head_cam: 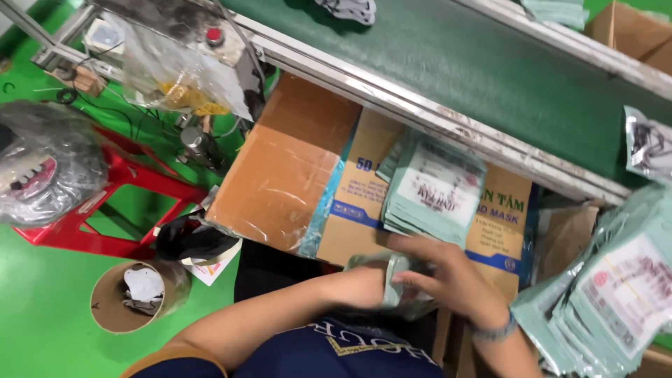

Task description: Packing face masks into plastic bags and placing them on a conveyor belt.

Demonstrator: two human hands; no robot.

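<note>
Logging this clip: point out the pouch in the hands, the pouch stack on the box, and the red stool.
pouch (392, 269), head view, upper edge between the hands
pouch stack (437, 185), head view, top label
red stool (122, 178), head view, seat frame

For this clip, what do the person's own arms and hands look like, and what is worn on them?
Both forearms are bare, with no gloves on either hand. The left hand shows nothing on its wrist. The right hand has a pale blue-grey band around its wrist, like a bracelet or watch strap; its details are too blurred to tell. At the left upper arm, a short dark navy sleeve ends in an orange-brown cuff.
</note>
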